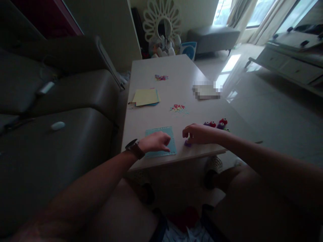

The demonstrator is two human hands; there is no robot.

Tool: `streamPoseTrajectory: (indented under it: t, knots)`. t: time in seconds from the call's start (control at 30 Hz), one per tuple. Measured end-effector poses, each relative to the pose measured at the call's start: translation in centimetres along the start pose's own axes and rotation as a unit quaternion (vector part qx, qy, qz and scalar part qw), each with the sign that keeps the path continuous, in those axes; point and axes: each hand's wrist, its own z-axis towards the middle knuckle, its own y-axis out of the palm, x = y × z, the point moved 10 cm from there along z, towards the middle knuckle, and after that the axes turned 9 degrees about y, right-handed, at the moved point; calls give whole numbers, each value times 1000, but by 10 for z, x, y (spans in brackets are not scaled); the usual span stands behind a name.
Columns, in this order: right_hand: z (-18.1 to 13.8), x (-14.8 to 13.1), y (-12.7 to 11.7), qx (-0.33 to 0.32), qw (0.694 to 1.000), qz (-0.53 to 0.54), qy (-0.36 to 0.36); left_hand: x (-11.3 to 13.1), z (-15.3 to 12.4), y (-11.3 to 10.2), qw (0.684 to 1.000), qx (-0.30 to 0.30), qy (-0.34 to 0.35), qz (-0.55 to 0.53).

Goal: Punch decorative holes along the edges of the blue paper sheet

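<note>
A light-blue sheet of paper (172,143) with small cutouts along its edges lies near the table's front edge. My left hand (156,141), a watch on its wrist, rests over the sheet. Its fingers are bent and the thumb stands apart, with nothing between them. To the right of the sheet, my right hand (193,133) has its fingers curled down around a small purple craft punch (187,143), mostly hidden under the hand. Beyond my right wrist sit several similar craft punches (221,125) in purple, red and green, partly hidden by the forearm.
On the white table (143,72) lie a stack of coloured paper (145,96), a pile of tiny red, yellow and blue paper bits (178,108), a farther multicoloured pile (161,77) and a blurred-out pale object (207,91). A sofa (83,134) stands left.
</note>
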Motion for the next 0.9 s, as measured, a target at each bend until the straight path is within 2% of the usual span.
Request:
streamPoseTrajectory:
  t: [0.2, 0.57, 0.9]
  knots:
    - [1, 0, 5, -23, 999, -22, 7, 7, -1, 0, 1000, -6, 6, 4]
    - [1, -2, 7, -31, 999, -10, 6, -6, -1, -7, 999, 18, -7, -27]
    - [5, -8, 16, -44, 999, -11, -11, -8, -2, -7, 1000, 0, -27, -13]
